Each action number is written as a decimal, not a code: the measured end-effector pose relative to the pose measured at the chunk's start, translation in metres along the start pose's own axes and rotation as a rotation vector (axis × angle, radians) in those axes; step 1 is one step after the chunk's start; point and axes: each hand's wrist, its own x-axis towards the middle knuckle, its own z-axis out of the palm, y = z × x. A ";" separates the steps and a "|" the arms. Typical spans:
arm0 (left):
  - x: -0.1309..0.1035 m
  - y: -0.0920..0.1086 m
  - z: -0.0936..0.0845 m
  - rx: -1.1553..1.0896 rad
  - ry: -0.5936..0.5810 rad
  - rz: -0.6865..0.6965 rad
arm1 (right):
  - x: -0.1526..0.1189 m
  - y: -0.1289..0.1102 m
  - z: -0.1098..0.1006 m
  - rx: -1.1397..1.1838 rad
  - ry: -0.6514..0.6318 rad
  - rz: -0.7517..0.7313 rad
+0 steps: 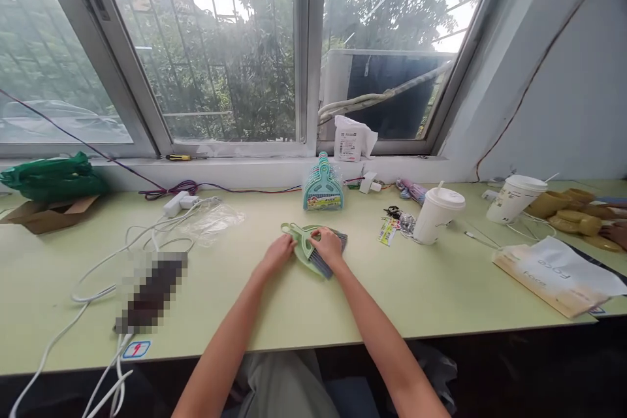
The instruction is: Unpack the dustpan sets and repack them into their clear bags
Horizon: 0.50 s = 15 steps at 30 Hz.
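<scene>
A small light-green dustpan (307, 264) lies on the table in front of me, with a matching hand brush (321, 264) with grey bristles resting on it. My left hand (281, 252) is closed at the dustpan's left side, near the handles. With bent fingers, my right hand (327, 246) pinches the brush where its handle widens, hiding part of it. Behind them, by the window sill, stands a stack of similar dustpan-and-brush sets (323, 186) with a printed label on the front one.
White cables (98, 261) and a pixelated dark object (154, 294) lie at left, near crumpled clear plastic (215, 222). Two lidded cups (437, 217) stand at right, beside small keychain-like items (399, 222) and a tissue pack (553, 274). A green bag (53, 176) sits far left.
</scene>
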 end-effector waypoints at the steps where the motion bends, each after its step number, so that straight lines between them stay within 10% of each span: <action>1: 0.000 0.007 0.007 0.005 -0.020 0.092 | -0.002 -0.003 0.003 0.007 -0.008 -0.032; 9: -0.001 0.006 0.001 0.330 0.200 0.229 | 0.000 0.007 0.001 0.195 -0.073 -0.072; 15: 0.000 0.001 0.004 0.404 0.012 0.369 | -0.002 0.001 0.004 0.296 -0.157 -0.183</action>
